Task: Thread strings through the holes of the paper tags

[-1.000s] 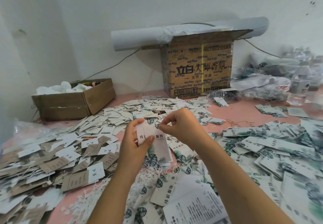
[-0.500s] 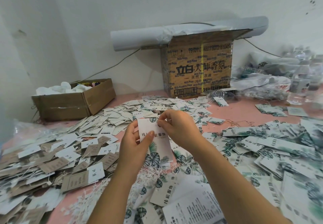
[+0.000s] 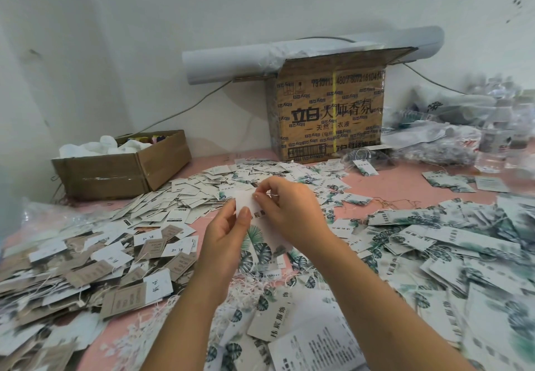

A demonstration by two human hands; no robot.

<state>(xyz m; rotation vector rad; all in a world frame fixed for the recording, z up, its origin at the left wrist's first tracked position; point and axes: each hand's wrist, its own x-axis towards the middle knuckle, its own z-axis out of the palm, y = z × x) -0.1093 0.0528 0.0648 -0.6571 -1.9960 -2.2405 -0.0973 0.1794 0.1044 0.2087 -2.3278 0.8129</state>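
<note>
The left hand pinched one paper tag by its left side, thumb in front. The right hand pinched the top of the same tag with its fingertips. I could not tell if it held a string too. The tag was up in the air over the middle of the pink counter. White strings lay under it. A small brown box sat at the back left corner.
</note>
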